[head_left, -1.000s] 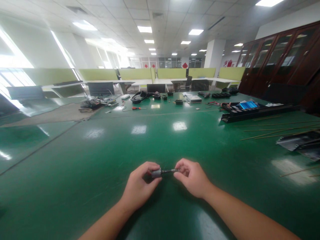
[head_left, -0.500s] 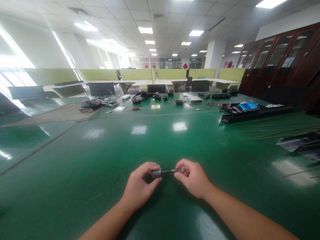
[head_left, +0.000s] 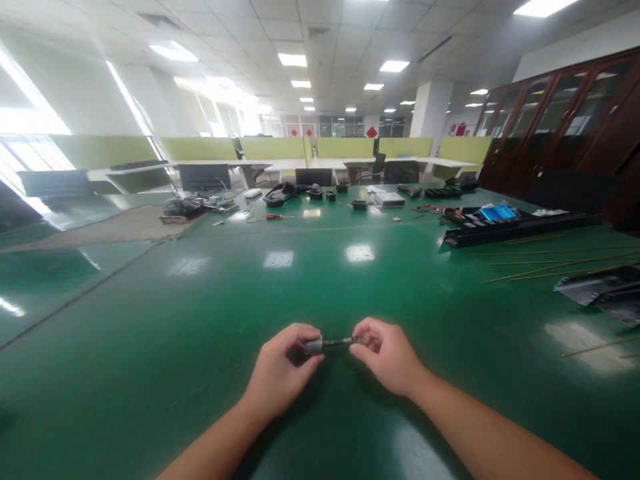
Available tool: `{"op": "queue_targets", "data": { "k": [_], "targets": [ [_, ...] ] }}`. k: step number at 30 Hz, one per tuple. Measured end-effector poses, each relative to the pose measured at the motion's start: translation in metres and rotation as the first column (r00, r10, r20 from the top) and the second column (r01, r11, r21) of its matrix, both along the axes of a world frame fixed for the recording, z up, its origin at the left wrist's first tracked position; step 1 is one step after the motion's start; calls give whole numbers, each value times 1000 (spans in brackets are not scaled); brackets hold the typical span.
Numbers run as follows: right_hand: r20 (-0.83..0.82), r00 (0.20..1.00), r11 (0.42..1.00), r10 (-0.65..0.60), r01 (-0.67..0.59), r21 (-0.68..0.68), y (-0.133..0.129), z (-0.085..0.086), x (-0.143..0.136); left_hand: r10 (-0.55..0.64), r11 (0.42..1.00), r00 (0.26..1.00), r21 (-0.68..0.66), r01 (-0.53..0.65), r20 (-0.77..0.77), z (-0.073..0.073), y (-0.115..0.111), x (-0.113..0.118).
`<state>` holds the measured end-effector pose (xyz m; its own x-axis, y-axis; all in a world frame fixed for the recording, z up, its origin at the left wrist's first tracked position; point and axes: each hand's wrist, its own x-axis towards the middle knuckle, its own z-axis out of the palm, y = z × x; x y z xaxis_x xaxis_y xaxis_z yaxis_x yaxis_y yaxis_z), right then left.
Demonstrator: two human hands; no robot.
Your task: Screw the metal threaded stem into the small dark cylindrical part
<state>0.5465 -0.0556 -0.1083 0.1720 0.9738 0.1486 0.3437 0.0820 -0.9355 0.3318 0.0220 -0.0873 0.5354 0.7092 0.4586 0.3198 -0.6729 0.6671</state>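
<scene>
Glossy green counter (head_left: 200, 300), carrying:
- 9 o'clock: flat grey-brown sheet (head_left: 110, 228); heap of mixed grey and black parts (head_left: 193, 207) at its far right.
- 10 o'clock: orange-handled screwdriver (head_left: 279, 216), lying flat.
- 2 o'clock: white rectangular box (head_left: 390, 199).
- 3 o'clock: long black channel (head_left: 505, 233), shiny blue bundle (head_left: 499, 212) just behind; thin brown rods (head_left: 545, 267).

Beyond:
- 12 o'clock: lime-green partition panels (head_left: 345, 147).
- 2 o'clock: dark red-brown wooden cabinet (head_left: 590, 90), glass-doored.

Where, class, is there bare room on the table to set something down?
Bare green table lies between the left hand and the orange screwdriver, and between the right hand and the thin rods. Crowded: far side, around black boxes; right side, around black channel.
</scene>
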Motion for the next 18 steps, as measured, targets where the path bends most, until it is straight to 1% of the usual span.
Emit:
{"op": "queue_targets", "data": {
  "k": [3,5,6,7,9,11,12,14,15,17,18],
  "targets": [
    [0,1000,1000,-7,7,0,0,0,0,54,998,998,17,-54,-12,1,2,-1],
    [10,1000,1000,-8,8,5,1,0,0,139,990,990,19,-139,-17,0,6,-3],
    [14,1000,1000,-4,4,7,1,0,-1,184,983,983,-10,-184,-8,-1,9,-3],
    [16,1000,1000,2,-2,7,1,0,-1,217,974,976,-70,-215,17,-3,12,-4],
    [17,1000,1000,13,-13,7,1,-1,-2,246,940,963,-271,-209,107,-7,18,-5],
    [18,1000,1000,17,-17,7,1,-1,-2,275,867,941,-474,-154,196,-10,24,-6],
    [18,1000,1000,15,-15,8,1,-1,-2,303,827,926,-544,-139,224,-11,26,-8],
    [21,1000,1000,11,-11,7,1,-1,-2,369,768,896,-624,-143,249,-8,29,-15],
    [22,1000,1000,13,-13,6,1,-1,-2,392,752,883,-643,-146,258,-5,29,-20],
    [26,999,1000,24,-24,5,1,0,-3,414,742,870,-653,-153,267,3,27,-39],
    [28,999,1000,30,-30,7,1,1,-3,418,749,872,-640,-171,256,9,25,-52]
  ]
}}
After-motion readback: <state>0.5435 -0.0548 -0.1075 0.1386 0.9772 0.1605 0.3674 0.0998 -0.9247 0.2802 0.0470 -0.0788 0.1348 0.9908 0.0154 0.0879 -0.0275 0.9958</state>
